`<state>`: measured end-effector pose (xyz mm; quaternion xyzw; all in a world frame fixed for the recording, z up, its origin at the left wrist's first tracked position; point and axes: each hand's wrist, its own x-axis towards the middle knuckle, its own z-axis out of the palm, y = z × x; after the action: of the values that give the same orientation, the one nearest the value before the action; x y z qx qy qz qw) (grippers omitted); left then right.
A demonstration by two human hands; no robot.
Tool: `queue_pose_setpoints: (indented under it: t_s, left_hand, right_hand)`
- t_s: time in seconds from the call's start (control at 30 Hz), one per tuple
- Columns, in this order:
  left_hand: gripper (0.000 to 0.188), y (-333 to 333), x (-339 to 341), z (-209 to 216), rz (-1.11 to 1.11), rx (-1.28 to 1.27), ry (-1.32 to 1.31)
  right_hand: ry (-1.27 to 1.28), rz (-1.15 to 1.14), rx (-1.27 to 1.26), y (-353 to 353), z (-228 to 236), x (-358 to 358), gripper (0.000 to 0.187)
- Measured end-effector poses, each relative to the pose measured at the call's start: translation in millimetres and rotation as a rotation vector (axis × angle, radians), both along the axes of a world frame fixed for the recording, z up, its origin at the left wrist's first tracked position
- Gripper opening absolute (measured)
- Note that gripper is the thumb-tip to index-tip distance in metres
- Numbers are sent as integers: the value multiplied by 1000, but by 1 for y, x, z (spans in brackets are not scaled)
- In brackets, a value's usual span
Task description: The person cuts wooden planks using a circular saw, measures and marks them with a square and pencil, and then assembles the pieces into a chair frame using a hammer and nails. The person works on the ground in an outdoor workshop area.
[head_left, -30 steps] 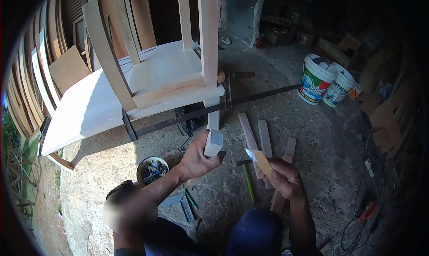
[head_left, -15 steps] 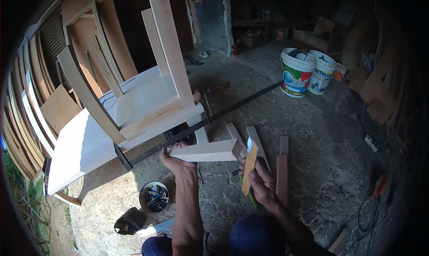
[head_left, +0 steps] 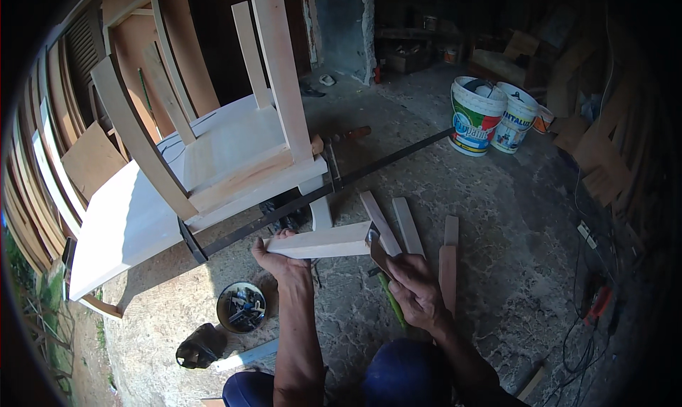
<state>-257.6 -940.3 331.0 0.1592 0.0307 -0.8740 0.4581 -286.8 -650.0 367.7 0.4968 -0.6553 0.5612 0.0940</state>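
My left hand [head_left: 282, 260] is closed around one end of a pale wooden bar [head_left: 323, 242], holding it roughly level. My right hand [head_left: 418, 293] grips a thin flat wooden stick [head_left: 380, 252], whose tip meets the bar's right end. Fingers partly hide the stick. Beneath the right hand lies a slim green-handled item [head_left: 394, 304], its kind unclear. Several loose wooden pieces lie on the floor just beyond, among them a pale bar [head_left: 408, 226] and a reddish one [head_left: 447, 279].
Left of me stands an upturned wooden furniture frame [head_left: 234, 169], crossed by a long dark bar clamp [head_left: 284, 217]. A round tin of small hardware [head_left: 241, 307] and a black bag [head_left: 201, 346] sit nearby. Paint buckets [head_left: 474, 115] stand far right; cables [head_left: 582, 336] trail nearer.
The stick in my right hand has turned from broad side showing to nearly edge-on, and its tip has come against the bar's end. My left hand keeps its hold on the bar.
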Motion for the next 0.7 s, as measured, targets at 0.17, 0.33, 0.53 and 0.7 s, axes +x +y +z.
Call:
queue_pose_setpoints:
  t_s: [0.17, 0.33, 0.53, 0.7]
  left_hand:
    - [44, -4, 0, -6, 12, -24, -5]
    - [41, -5, 1, -10, 23, -28, 3]
    - [40, -5, -1, -14, 32, 17, -11]
    - [38, -7, -1, -20, 30, 38, -51]
  right_hand:
    - [-176, 165, -102, 17, -11, -12, 40]
    - [-158, 105, -1, 3, -5, -16, 35]
    - [-267, 327, -66, 8, -7, -7, 36]
    - [-4, -152, -9, 3, 0, -20, 36]
